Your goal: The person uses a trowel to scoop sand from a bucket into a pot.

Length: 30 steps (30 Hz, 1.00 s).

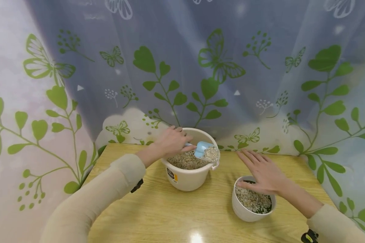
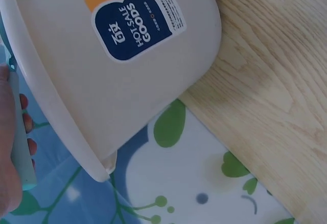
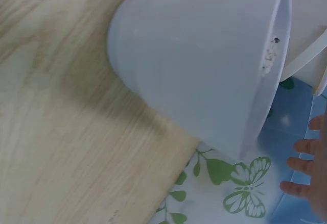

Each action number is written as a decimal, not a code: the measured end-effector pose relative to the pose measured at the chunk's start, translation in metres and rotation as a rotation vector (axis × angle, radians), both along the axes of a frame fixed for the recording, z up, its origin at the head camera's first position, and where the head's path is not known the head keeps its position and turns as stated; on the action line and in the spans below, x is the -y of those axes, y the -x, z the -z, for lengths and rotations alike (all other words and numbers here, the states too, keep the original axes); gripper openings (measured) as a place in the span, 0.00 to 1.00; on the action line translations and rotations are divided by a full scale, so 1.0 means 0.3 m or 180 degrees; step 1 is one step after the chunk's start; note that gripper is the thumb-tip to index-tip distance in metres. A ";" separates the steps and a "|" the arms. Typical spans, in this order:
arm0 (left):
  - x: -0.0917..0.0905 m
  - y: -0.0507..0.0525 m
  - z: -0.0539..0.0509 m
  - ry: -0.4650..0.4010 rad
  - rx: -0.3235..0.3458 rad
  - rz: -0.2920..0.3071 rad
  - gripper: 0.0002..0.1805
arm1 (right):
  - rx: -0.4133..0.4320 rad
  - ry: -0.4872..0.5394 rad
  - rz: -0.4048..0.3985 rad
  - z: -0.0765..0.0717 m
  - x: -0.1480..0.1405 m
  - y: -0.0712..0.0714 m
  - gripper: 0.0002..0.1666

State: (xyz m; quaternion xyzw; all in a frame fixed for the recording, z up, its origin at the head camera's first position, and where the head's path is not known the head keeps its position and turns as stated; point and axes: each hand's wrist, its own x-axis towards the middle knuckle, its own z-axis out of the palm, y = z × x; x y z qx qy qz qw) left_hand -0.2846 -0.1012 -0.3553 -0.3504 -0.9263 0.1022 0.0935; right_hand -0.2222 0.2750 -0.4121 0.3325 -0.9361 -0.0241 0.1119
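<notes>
Scoop (image 1: 200,147), light blue, is up at the right-hand side of the big white bucket's (image 1: 187,182) mouth, with a heap of pale gritty bits (image 1: 211,154) in it. Left hand (image 1: 173,141) has its fingers curled round the handle (image 2: 21,152), reaching in above the bucket from the left. Can't tell if the scoop is actually touching the rim. There's more of the brownish grit (image 1: 185,161) in the bucket.

Right hand (image 1: 263,173) is gripping nothing, fingers pretty straight, palm down above the far side of a smaller white pot (image 1: 246,213). Can't say for sure whether the thumb touches it. The pot has pale grit (image 1: 251,199) in it too, with dark stuff showing round the edges. Both tubs are upright on a wood-grain table (image 1: 152,216), well apart, bucket farther back near a blue curtain (image 1: 176,33) with green leaves and butterflies.
</notes>
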 end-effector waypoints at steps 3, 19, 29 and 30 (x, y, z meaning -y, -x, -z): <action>-0.018 -0.005 0.000 0.0000 -0.0015 0.0026 0.33 | -0.0029 -0.0002 -0.0012 0.012 -0.024 -0.017 0.63; -0.143 -0.058 0.016 -0.0004 0.0008 0.0182 0.32 | 0.0020 0.0150 -0.0022 0.075 -0.138 -0.119 0.64; -0.218 -0.087 0.024 0.0115 -0.0013 0.0282 0.32 | -0.0030 0.0238 -0.0151 0.107 -0.181 -0.166 0.69; -0.225 -0.090 0.025 0.0125 -0.0027 0.0296 0.33 | -0.0025 0.0255 -0.0150 0.107 -0.184 -0.169 0.69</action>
